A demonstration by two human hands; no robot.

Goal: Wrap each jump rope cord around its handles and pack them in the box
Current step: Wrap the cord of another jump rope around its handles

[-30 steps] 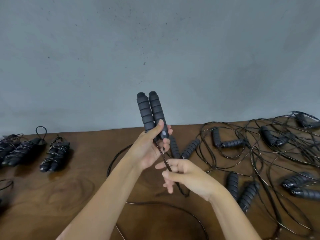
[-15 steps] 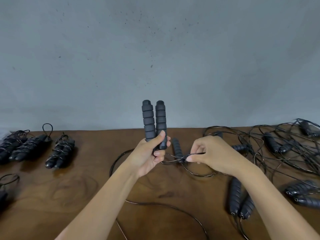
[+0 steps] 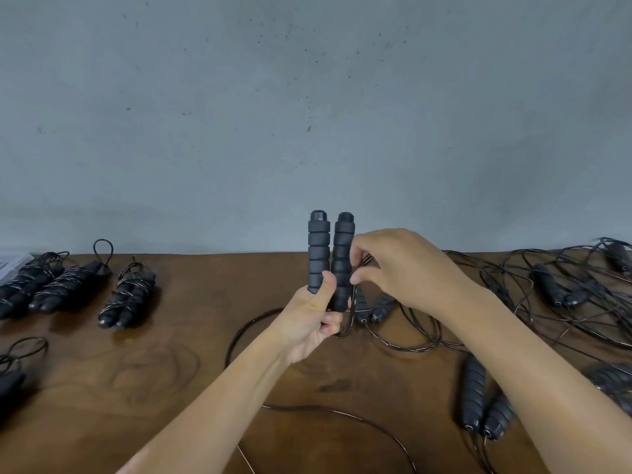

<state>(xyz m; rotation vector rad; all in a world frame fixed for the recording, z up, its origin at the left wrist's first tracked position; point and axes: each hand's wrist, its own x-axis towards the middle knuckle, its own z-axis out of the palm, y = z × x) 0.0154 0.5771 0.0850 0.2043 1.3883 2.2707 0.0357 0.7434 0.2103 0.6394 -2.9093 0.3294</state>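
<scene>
While gripped upright by the left hand [image 3: 309, 323], paired handles [image 3: 330, 260], right hand [image 3: 407, 268] beside them pinching the cord [image 3: 364, 263].

Plain grey-blue plaster wall [image 3: 307, 114], speckled with small dark marks, fills the far side. Dark brown wooden table [image 3: 171, 371] runs full width near; light soft, even.

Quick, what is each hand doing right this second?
Left hand: closed around the pair of handles, holding them upright.
Right hand: pinching the thin black cord beside the handles.
</scene>
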